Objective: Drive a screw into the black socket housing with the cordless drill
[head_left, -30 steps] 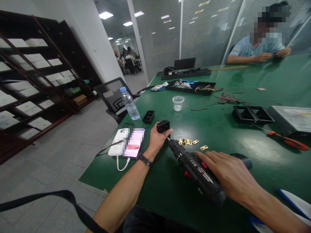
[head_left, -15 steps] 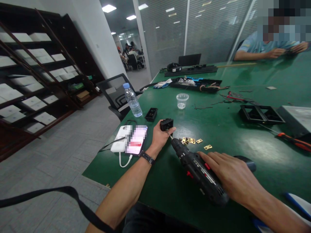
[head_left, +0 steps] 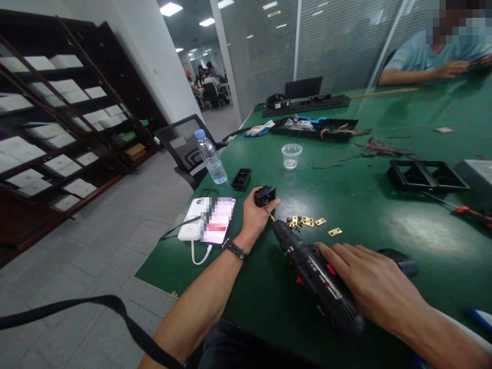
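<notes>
My left hand point(head_left: 255, 215) is closed around a small black plastic block point(head_left: 266, 196), thumb along its near side. My right hand point(head_left: 369, 271) grips a black cordless drill point(head_left: 315, 282) with red switches, its fingers wrapped over the body and handle. The drill's thin bit point(head_left: 271, 214) points at the block's near face; whether it sits in a screw there is too small to tell. Just right of the chuck lie several brass plates point(head_left: 307, 221) and a little heap of screws point(head_left: 295, 224). Two more plates lie apart, one of them a loose brass plate point(head_left: 335, 231).
Left of my hand are a phone point(head_left: 219, 225), a white power bank point(head_left: 194, 218), a water bottle point(head_left: 210, 156) and a black box point(head_left: 241, 179). Farther back stand a clear cup point(head_left: 291, 156) and a tool tray point(head_left: 315, 129). A black frame point(head_left: 426, 176) and screwdriver point(head_left: 471, 212) lie right. A co-worker point(head_left: 434, 56) sits opposite.
The view has shifted slightly, so the table's things appear a little farther right. Both hands keep their hold, and the drill bit stays at the black block.
</notes>
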Demonstrator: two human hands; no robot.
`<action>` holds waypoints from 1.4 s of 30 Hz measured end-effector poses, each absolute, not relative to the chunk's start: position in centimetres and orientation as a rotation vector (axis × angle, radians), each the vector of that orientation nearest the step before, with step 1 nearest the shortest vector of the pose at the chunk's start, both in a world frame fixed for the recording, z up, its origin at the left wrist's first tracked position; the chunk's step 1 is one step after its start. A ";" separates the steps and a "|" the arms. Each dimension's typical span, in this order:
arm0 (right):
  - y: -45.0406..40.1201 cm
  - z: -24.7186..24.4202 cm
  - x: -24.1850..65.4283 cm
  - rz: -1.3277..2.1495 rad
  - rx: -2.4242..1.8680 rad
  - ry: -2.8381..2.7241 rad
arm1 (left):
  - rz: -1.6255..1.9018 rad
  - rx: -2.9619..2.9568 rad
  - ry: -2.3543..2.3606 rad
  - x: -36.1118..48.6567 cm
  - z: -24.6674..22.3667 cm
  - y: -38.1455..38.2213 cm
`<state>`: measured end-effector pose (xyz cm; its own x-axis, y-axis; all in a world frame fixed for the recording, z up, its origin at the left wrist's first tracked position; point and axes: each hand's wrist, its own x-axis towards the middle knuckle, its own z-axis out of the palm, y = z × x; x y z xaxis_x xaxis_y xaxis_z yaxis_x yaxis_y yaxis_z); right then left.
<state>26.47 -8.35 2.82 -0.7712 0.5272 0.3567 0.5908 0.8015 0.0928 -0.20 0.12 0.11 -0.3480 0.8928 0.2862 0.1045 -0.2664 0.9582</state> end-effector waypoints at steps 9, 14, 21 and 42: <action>-8.4 2.4 26.5 -0.305 -0.877 -2.695 | 1.648 1.287 1.373 -0.4 -0.1 0.4; -8.4 2.2 26.6 -0.318 -0.869 -2.700 | 1.644 1.293 1.341 -0.5 -0.5 0.5; -8.4 2.0 26.9 -0.326 -0.864 -2.700 | 1.637 1.300 1.321 -0.3 0.0 0.4; -8.1 2.4 27.0 -0.392 -0.781 -2.669 | 1.633 1.271 1.294 -0.1 -0.1 0.3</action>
<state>27.00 -8.15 2.39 -0.7946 0.4683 0.3864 0.5597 0.8117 0.1669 -0.09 0.31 -0.09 -0.2859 0.9186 0.2728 0.0558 -0.2682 0.9617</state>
